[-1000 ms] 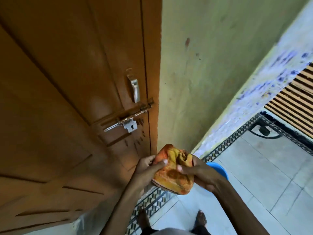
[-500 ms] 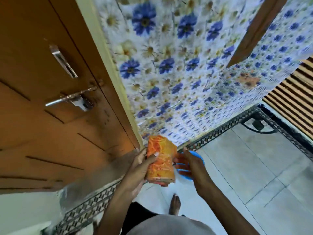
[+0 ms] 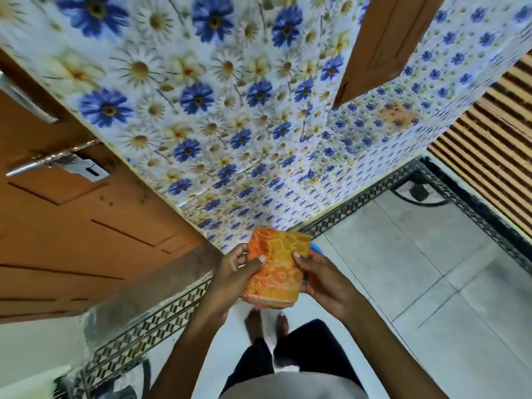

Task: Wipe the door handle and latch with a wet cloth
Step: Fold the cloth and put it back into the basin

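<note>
An orange and yellow cloth (image 3: 277, 267), folded into a rectangle, is held in front of me by both hands. My left hand (image 3: 234, 273) grips its left edge and my right hand (image 3: 322, 279) grips its right edge. The brown wooden door (image 3: 72, 226) fills the left side. Its metal handle (image 3: 21, 100) shows only partly at the far left edge. The sliding metal latch (image 3: 53, 159) with its white hasp plate sits below the handle, well up and left of my hands.
A wall of blue and yellow flower tiles (image 3: 230, 110) runs beside the door. A blue bowl (image 3: 316, 249) peeks out behind the cloth. My feet (image 3: 266, 321) stand on the pale tiled floor. A slatted wooden panel (image 3: 489, 154) stands at the right.
The view has swung right, so the door handle and latch slid to the left edge. The bunched cloth has been smoothed into a flat folded rectangle, held by both hands again.
</note>
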{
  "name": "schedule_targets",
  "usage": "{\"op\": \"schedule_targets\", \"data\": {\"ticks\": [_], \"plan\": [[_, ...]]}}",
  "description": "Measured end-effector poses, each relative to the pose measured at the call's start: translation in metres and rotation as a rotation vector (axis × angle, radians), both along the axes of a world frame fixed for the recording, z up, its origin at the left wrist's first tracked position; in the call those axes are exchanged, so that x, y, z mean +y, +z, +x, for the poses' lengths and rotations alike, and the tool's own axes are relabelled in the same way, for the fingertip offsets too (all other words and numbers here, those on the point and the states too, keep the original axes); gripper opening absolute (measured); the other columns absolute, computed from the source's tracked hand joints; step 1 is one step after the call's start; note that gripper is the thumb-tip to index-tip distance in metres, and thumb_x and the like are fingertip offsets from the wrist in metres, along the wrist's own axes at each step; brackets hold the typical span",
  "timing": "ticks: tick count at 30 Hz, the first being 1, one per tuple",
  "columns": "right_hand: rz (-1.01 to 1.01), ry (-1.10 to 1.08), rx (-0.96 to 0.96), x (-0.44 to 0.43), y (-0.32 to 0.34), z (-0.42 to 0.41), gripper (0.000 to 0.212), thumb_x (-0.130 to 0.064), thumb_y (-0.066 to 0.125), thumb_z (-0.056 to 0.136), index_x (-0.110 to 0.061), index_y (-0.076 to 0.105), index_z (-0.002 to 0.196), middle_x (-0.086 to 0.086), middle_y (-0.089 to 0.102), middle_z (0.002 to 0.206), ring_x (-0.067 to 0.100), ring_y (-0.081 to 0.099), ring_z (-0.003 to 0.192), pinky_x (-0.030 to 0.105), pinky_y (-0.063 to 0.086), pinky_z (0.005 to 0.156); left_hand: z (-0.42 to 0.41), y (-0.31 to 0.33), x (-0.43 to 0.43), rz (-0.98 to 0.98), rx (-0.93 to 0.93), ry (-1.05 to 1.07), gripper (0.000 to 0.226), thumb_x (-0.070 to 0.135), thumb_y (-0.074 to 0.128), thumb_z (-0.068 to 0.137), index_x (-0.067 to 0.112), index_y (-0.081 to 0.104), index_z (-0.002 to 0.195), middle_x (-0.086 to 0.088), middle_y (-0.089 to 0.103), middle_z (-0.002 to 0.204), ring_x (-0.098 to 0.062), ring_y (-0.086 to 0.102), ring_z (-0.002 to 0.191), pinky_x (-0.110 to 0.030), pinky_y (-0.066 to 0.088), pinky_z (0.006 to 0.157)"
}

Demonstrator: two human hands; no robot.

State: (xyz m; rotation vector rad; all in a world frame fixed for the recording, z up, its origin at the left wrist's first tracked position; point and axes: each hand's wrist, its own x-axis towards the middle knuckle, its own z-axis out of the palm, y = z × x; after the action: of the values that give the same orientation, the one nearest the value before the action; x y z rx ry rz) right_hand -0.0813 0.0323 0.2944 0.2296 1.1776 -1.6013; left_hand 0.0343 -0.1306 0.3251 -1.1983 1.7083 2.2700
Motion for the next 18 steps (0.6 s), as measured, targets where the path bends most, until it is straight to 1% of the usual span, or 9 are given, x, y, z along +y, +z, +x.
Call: {"op": "schedule_targets", "data": {"ticks": [3, 6, 8, 10, 11, 13, 14, 16, 18], "plan": [[-0.044, 0.058, 0.062, 0.024, -0.01, -0.015, 0.045, -0.015, 0.061, 0.093, -0.014, 0.052, 0.137, 0.014, 0.062, 0.134, 0.035, 0.059, 0.124, 0.059, 0.046, 0.102, -0.019, -0.014, 0.025, -0.019, -0.016, 0.053, 0.013, 0.011, 0.065, 0.098, 0.017, 0.068, 0.109, -0.01, 0.076, 0.109, -0.03, 0.073, 0.1, -0.047, 0.059, 0.09], [0.106, 0.125, 0.195, 0.039, -0.03, -0.033, 0.059, -0.014, 0.076, 0.08, -0.015, 0.054, 0.135, 0.013, 0.066, 0.129, 0.032, 0.065, 0.115, 0.055, 0.05, 0.099, -0.037, -0.031, 0.052, -0.102, -0.065, 0.098, 0.018, 0.023, 0.077, 0.087, 0.022, 0.071, 0.104, -0.005, 0.076, 0.105, -0.025, 0.073, 0.096, -0.043, 0.059, 0.087], [0.153, 0.134, 0.184, 0.053, -0.043, -0.045, 0.065, -0.014, 0.078, 0.074, -0.013, 0.054, 0.134, 0.014, 0.068, 0.125, 0.033, 0.067, 0.112, 0.053, 0.052, 0.096, -0.048, -0.049, 0.073, -0.15, -0.147, 0.096, 0.038, 0.039, 0.077, 0.075, 0.022, 0.071, 0.109, -0.003, 0.074, 0.107, -0.02, 0.071, 0.093, -0.035, 0.058, 0.082], [0.141, 0.145, 0.096, 0.068, -0.057, -0.063, 0.063, -0.013, 0.076, 0.074, -0.014, 0.055, 0.134, 0.016, 0.067, 0.125, 0.038, 0.064, 0.114, 0.057, 0.05, 0.098, -0.056, -0.067, 0.092, -0.135, -0.221, 0.106, 0.031, 0.037, 0.078, 0.084, 0.025, 0.069, 0.111, 0.001, 0.072, 0.105, -0.01, 0.068, 0.089, -0.027, 0.056, 0.079], [0.135, 0.16, 0.045, 0.075, -0.064, -0.074, 0.061, -0.013, 0.074, 0.076, -0.014, 0.056, 0.134, 0.018, 0.066, 0.127, 0.041, 0.062, 0.116, 0.061, 0.047, 0.1, -0.062, -0.078, 0.103, -0.104, -0.245, 0.127, 0.026, 0.037, 0.076, 0.088, 0.027, 0.071, 0.111, 0.004, 0.072, 0.103, -0.009, 0.068, 0.089, -0.028, 0.056, 0.083], [0.134, 0.205, -0.037, 0.089, -0.082, -0.095, 0.055, -0.008, 0.069, 0.081, -0.013, 0.056, 0.134, 0.021, 0.064, 0.129, 0.043, 0.059, 0.119, 0.063, 0.043, 0.102, -0.072, -0.106, 0.128, -0.048, -0.294, 0.164, 0.04, 0.057, 0.077, 0.08, 0.031, 0.075, 0.109, 0.007, 0.076, 0.102, -0.015, 0.073, 0.094, -0.042, 0.056, 0.094], [0.133, 0.234, -0.047, 0.094, -0.092, -0.103, 0.052, -0.005, 0.067, 0.083, -0.011, 0.056, 0.134, 0.021, 0.065, 0.128, 0.042, 0.06, 0.117, 0.06, 0.045, 0.102, -0.075, -0.126, 0.138, -0.029, -0.305, 0.184, 0.048, 0.064, 0.077, 0.072, 0.031, 0.076, 0.107, 0.005, 0.078, 0.102, -0.02, 0.074, 0.096, -0.049, 0.055, 0.097], [0.189, 0.295, -0.012, 0.105, -0.126, -0.121, 0.043, 0.001, 0.061, 0.086, -0.007, 0.059, 0.128, 0.017, 0.071, 0.117, 0.034, 0.068, 0.104, 0.047, 0.057, 0.089, -0.084, -0.172, 0.159, -0.036, -0.345, 0.224, 0.053, 0.06, 0.075, 0.066, 0.021, 0.078, 0.102, -0.004, 0.078, 0.101, -0.027, 0.074, 0.097, -0.052, 0.055, 0.096], [0.29, 0.377, 0.074, 0.115, -0.17, -0.138, 0.037, 0.007, 0.057, 0.086, -0.006, 0.061, 0.12, 0.013, 0.073, 0.104, 0.028, 0.07, 0.089, 0.032, 0.061, 0.072, -0.095, -0.213, 0.173, -0.112, -0.421, 0.2, 0.041, 0.046, 0.075, 0.077, 0.015, 0.077, 0.102, -0.006, 0.078, 0.101, -0.023, 0.072, 0.091, -0.039, 0.056, 0.094]]}}
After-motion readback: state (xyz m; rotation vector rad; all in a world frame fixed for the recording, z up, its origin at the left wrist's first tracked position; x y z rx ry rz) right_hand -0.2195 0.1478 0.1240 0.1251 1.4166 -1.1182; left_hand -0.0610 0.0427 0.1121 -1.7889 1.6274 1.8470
